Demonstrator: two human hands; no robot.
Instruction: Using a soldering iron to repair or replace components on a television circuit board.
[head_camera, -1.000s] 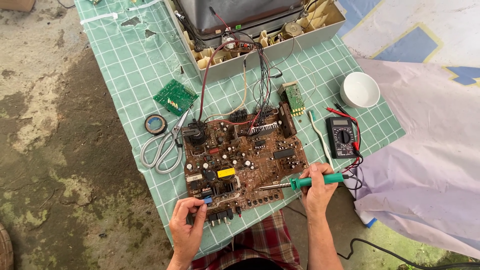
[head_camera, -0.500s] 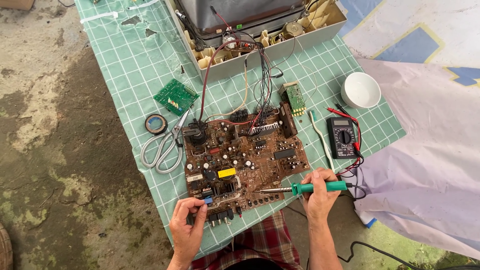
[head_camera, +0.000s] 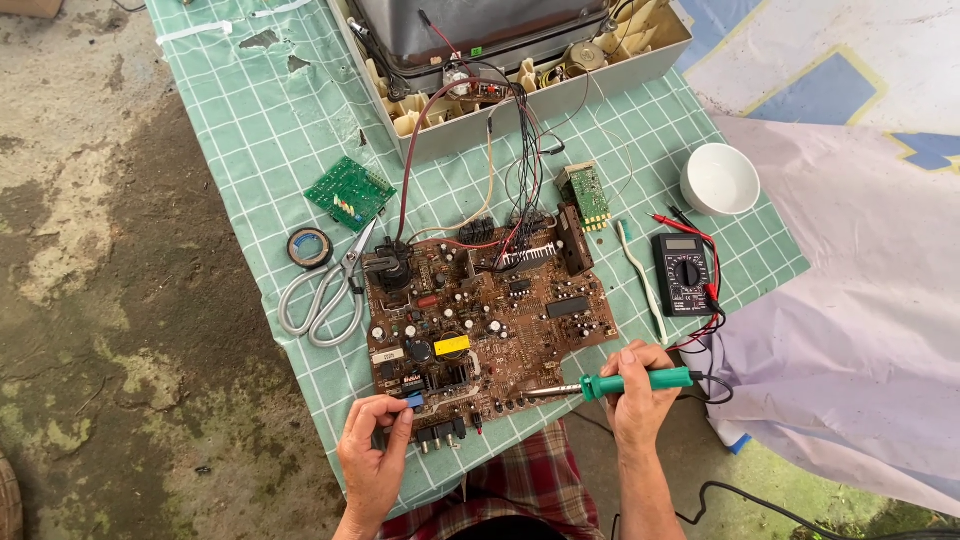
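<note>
Bright, even daylight, soft shadows, sharp focus, no glare or blur.

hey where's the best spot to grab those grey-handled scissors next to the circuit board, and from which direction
Probably by the grey loop handles, coming from the table's near-left edge. The scissors lie flat with the loops pointing that way, open cloth around them. Their blades point up toward the small green board, with the big brown circuit board close along their right and the tape roll just beside them.
</note>
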